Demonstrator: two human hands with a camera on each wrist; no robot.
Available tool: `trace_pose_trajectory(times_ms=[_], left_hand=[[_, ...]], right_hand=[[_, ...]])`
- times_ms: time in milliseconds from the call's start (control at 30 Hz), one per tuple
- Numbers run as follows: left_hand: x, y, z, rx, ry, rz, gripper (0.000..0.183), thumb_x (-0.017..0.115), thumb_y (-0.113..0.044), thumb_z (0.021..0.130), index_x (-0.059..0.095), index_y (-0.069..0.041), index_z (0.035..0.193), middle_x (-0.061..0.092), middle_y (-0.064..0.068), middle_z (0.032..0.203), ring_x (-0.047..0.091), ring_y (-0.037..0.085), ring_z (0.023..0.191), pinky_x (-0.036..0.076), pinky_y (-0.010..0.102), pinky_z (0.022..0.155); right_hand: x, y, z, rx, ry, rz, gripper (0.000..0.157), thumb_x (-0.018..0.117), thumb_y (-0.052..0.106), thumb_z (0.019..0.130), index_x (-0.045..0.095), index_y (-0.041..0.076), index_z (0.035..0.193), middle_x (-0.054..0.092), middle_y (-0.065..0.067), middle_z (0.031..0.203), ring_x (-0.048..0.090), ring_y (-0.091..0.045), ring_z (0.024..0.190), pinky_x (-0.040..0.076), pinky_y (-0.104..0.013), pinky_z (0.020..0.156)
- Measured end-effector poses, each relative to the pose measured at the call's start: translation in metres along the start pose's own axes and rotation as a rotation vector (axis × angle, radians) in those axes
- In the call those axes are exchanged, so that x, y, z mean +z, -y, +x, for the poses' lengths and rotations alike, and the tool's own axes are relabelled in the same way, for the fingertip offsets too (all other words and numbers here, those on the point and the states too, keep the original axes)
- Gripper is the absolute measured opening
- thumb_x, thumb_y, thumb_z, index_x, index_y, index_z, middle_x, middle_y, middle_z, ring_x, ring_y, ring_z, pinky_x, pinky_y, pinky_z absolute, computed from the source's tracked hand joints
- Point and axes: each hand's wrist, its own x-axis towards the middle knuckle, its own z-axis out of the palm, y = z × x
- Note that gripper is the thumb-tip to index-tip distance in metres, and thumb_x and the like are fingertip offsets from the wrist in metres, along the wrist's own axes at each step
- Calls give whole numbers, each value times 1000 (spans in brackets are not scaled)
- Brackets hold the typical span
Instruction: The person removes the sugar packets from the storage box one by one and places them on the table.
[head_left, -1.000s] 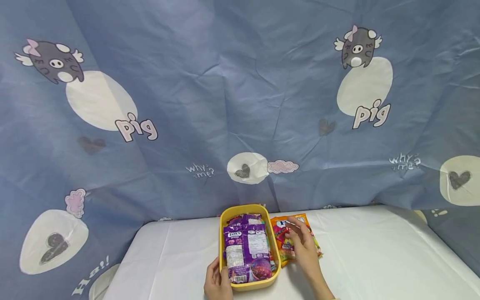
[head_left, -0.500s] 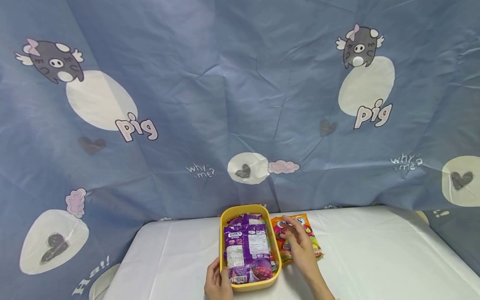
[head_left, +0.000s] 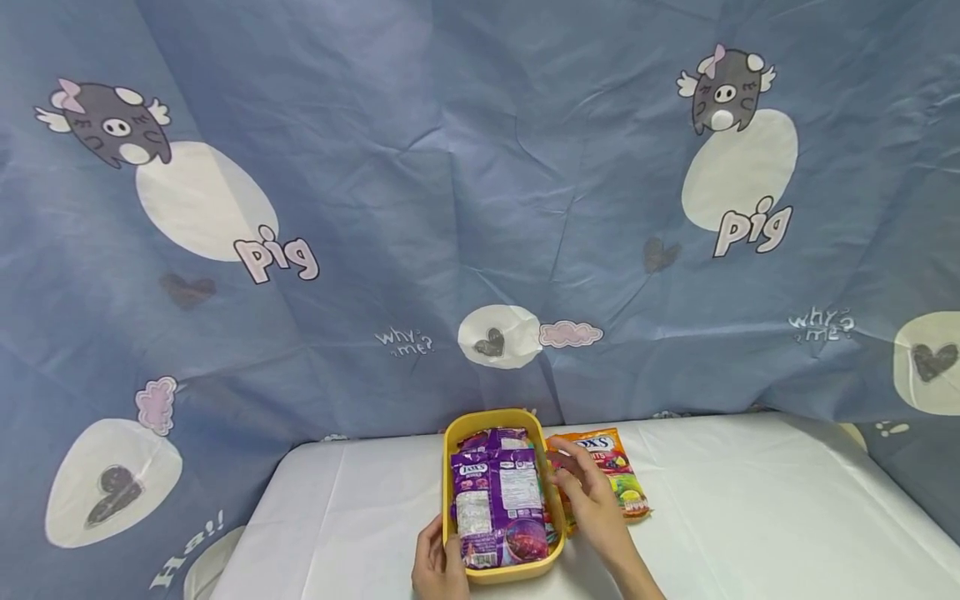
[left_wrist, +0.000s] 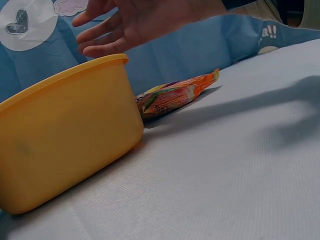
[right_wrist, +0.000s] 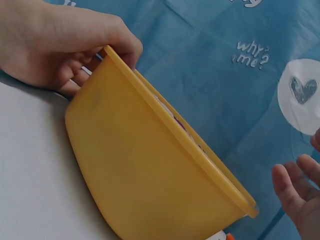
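A yellow plastic bin [head_left: 557, 533] stands on the white table, with purple Fox's candy bags [head_left: 480, 471] inside. At its front left, my left hand [head_left: 440, 562] grips the wall, thumb over the rim and fingers outside; the right wrist view shows this left hand [right_wrist: 85, 47] pinching the rim. My right hand [head_left: 596, 504] hovers at the bin's right side, fingers loosely bent and holding nothing. In the left wrist view that right hand [left_wrist: 145, 25] is above the rim. Partly beneath it in the head view lies an orange Fox's candy bag [head_left: 622, 475].
A white cloth covers the table [head_left: 750, 517]. Behind it hangs a blue curtain [head_left: 360, 208] printed with pigs, hearts and words, close to the bin's far end.
My right hand has moved left from over the orange bag to the bin's right edge, uncovering more of the bag. The left hand keeps its grip on the bin.
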Motion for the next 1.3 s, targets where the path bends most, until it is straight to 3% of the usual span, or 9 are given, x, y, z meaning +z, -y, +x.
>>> trace_pose_trajectory(times_ms=[267,467,567,700,967,1167,1233,1300], left_hand=[[1,-2,1,-2,-12,1,30,52,-2,79,57,-7,109,62,14,105,59,11,89,43,5,68],[-1,-3,0,-24,-4,-6,30,51,-2,80,57,-7,109,62,15,106,54,-7,81,40,1,67],[0,-4,0,-25,-3,5,31,51,-2,80,56,-7,110,61,15,107,57,1,87,41,2,68],[1,-5,2,-10,6,9,32,51,-3,80,56,-7,111,61,15,108,58,21,98,43,4,71],[2,0,3,-8,-5,-5,31,52,-2,79,57,-7,109,62,15,104,57,-3,83,41,1,67],[1,1,1,-18,-15,5,31,52,-1,78,57,-5,108,63,17,101,61,21,90,50,16,69],[1,2,1,-11,-22,6,31,52,-1,78,57,-5,108,63,17,101,61,23,91,50,20,69],[1,2,2,-7,-28,6,31,52,-1,78,58,-5,108,63,17,101,61,18,89,50,17,68]], right_hand=[[8,6,-2,47,59,-10,35,45,12,91,46,24,124,44,-2,131,43,-25,121,47,-22,89],[15,11,-7,84,197,-49,39,45,22,91,40,24,129,38,-5,137,36,-29,127,41,-35,98],[19,11,-9,87,228,-85,39,45,22,91,39,24,129,36,-4,139,30,-30,130,32,-47,103],[24,10,-9,88,204,-123,39,45,14,90,42,22,128,32,-4,140,25,-32,132,25,-54,105],[34,3,-8,125,166,-172,38,48,12,87,46,24,123,20,-10,146,12,-38,134,15,-60,104],[38,1,-7,161,151,-265,36,49,17,86,47,24,122,23,-13,144,18,-40,132,18,-64,100],[38,2,-6,166,159,-267,36,49,17,86,47,23,122,23,-13,144,18,-41,132,17,-65,100],[39,2,-5,165,168,-269,36,49,17,86,47,23,122,23,-13,144,17,-41,132,17,-65,100]])
